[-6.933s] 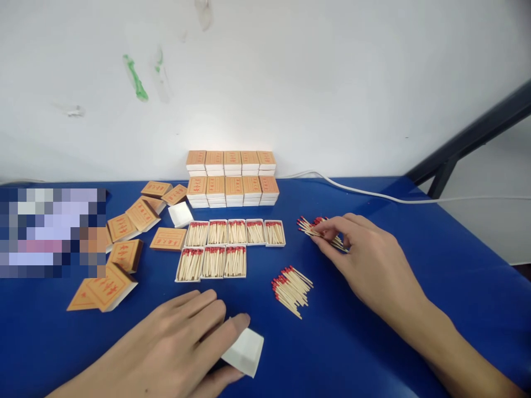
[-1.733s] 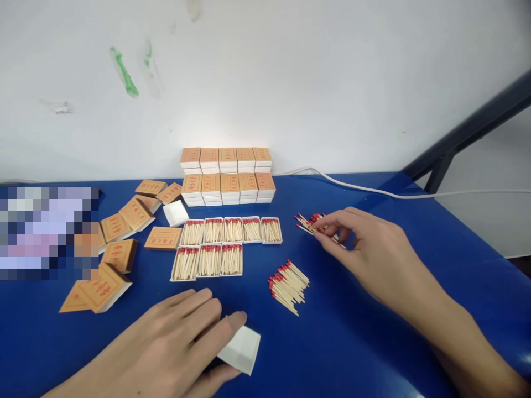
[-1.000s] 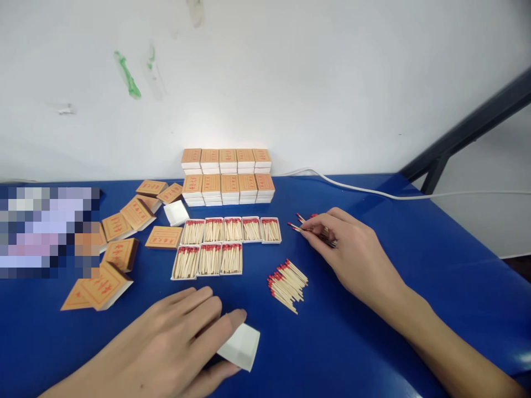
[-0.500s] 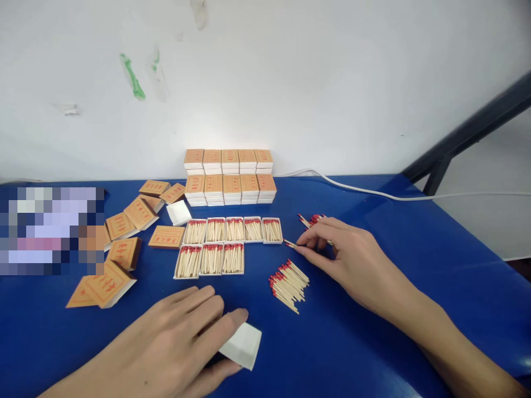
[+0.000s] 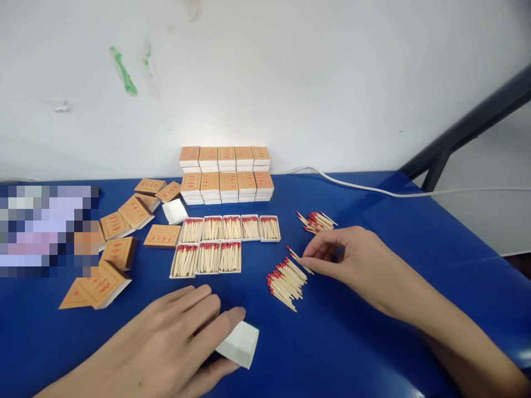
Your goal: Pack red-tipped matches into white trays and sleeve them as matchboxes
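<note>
My left hand (image 5: pixel 174 337) rests on the blue table (image 5: pixel 373 331) with its fingers closed round an empty white matchbox tray (image 5: pixel 239 344). My right hand (image 5: pixel 352 260) pinches a match (image 5: pixel 299 260) between thumb and fingertips, right above the nearer pile of red-tipped matches (image 5: pixel 286 279). A smaller pile of matches (image 5: pixel 317 221) lies just beyond the right hand. To the left of it stand two rows of filled white trays (image 5: pixel 226 243), red heads pointing away from me.
Stacked orange matchboxes (image 5: pixel 226 174) line the white wall. Loose orange sleeves (image 5: pixel 120 237) and an empty white tray (image 5: pixel 175 210) lie at the left. A white cable (image 5: pixel 373 190) runs along the back edge, and a dark metal bar (image 5: pixel 464 130) slants at the right.
My right hand has left the far pile with a match and come toward me, down to the nearer pile. My left hand has stayed on the white tray.
</note>
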A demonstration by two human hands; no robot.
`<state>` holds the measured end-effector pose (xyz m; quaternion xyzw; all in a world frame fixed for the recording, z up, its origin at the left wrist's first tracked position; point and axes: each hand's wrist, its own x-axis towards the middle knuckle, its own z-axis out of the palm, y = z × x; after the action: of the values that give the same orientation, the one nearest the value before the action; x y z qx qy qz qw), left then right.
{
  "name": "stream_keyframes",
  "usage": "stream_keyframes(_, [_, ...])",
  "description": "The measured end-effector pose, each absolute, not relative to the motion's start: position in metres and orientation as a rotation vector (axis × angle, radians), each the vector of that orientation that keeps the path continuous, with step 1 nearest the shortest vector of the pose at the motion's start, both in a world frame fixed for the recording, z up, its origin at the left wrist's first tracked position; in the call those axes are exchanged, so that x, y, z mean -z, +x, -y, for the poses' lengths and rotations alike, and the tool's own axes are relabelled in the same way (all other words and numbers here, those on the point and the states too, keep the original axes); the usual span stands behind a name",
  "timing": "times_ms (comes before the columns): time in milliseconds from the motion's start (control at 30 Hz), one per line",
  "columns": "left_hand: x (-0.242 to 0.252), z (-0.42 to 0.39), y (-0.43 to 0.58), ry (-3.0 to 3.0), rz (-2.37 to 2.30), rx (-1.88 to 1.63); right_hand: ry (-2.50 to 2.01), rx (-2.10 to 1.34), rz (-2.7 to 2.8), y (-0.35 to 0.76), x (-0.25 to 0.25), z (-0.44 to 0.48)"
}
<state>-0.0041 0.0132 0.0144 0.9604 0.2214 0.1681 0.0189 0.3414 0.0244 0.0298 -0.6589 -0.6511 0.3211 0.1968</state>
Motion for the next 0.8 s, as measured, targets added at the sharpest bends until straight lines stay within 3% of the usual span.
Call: stream_keyframes(800, [-0.0135, -0.0131, -0.004, 2.971, -0.699, -0.523, -1.821, -0.887, 1.791, 0.3453, -0.0255, -0.0242])
